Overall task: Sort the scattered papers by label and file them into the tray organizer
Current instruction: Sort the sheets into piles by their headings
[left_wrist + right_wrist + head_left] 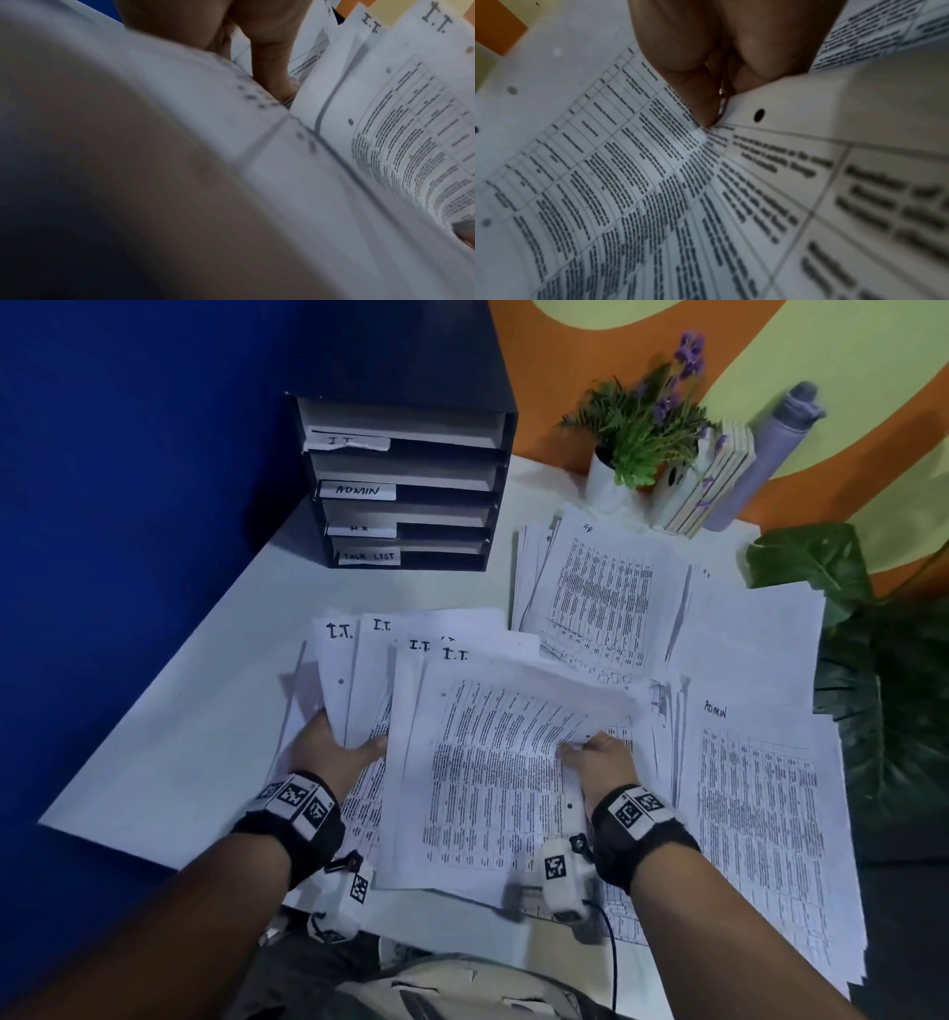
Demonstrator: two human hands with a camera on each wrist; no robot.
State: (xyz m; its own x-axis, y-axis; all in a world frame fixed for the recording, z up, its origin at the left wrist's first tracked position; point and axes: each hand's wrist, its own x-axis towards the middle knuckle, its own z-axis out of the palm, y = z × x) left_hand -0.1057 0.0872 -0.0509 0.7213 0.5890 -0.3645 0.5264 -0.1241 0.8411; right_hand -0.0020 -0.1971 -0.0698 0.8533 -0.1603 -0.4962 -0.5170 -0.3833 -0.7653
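A fanned bundle of printed sheets marked I.T. [493, 762] lies tilted over the white table [195, 721] in front of me. My left hand [354, 743] grips its left side, thumb on top and fingers hidden beneath; the thumb [272, 77] presses on the paper. My right hand [575, 751] pinches the right edge of the top sheets [628, 182], fingertips [706, 105] closed on the edge. The black tray organizer [405, 485] stands at the back, slots labelled IT, ADMIN, HR and TASK LIST. An HR pile [601, 593] and an ADMIN pile [760, 814] lie to the right.
A potted plant with purple flowers [642, 428], a wooden block [711, 480] and a grey roll [770, 449] stand along the back wall. Large green leaves [873, 670] overhang the table's right side. A blue wall closes the left; the table's left edge runs diagonally.
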